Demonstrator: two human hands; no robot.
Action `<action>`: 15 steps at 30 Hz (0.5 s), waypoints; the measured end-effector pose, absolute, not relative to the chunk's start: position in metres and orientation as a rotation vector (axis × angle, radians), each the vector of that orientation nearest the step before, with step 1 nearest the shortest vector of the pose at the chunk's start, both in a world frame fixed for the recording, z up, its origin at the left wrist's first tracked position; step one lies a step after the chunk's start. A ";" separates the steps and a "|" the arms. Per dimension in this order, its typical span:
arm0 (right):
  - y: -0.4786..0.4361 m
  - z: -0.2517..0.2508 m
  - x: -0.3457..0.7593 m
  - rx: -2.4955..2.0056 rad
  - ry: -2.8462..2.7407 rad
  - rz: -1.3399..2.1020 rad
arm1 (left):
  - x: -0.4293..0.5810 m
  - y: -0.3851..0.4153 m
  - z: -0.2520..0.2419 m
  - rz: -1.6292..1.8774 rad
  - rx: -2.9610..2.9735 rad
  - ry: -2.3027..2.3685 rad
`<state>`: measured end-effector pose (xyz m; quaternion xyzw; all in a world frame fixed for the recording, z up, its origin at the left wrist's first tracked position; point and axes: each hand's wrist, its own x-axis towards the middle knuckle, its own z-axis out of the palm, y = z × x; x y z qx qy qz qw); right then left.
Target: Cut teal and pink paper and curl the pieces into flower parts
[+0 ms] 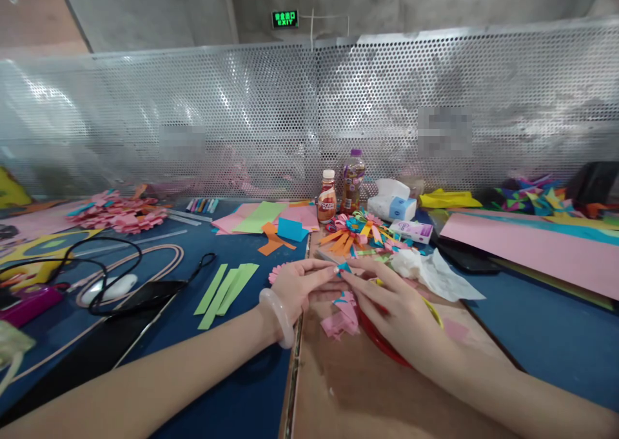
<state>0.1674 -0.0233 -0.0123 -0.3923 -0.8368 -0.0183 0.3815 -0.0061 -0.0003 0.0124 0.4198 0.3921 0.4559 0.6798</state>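
Observation:
My left hand (309,281), with a pale bangle on its wrist, is closed in a pinch at a small piece of blue paper (344,268). My right hand (394,300) meets it there, its fingertips closed on the same piece. A thin grey strip (327,256) lies just beyond the fingertips; its kind is unclear. Below the hands are pink paper scraps (341,323) with bits of blue. Under my right hand a red curved rim (382,343) and a yellow one (434,312) show, mostly covered. A pink scalloped paper piece (275,273) peeks out beside my left hand.
Green paper strips (227,295) lie on the blue mat at left, near a black cable, a phone and a white mouse (110,289). Beyond the hands are colourful paper loops (360,229), two bottles (327,197), tissues (391,200) and stacked coloured paper. A perforated metal screen stands behind.

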 end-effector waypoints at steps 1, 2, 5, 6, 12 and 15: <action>-0.023 -0.012 0.167 -1.004 -2.128 -0.054 | -0.006 0.000 0.012 1.021 0.945 0.875; -0.023 -0.013 0.167 -1.006 -2.121 -0.057 | -0.006 0.000 0.012 1.019 0.948 0.870; -0.022 -0.012 0.167 -0.998 -2.109 -0.036 | -0.006 0.000 0.012 1.017 0.954 0.862; -0.022 -0.012 0.167 -0.996 -2.100 -0.016 | -0.006 0.000 0.012 1.020 0.955 0.863; -0.022 -0.008 0.166 -0.984 -2.001 0.122 | -0.006 -0.001 0.013 1.041 0.957 0.885; -0.022 -0.006 0.167 -1.008 -1.936 0.257 | -0.007 -0.001 0.012 1.037 0.976 0.887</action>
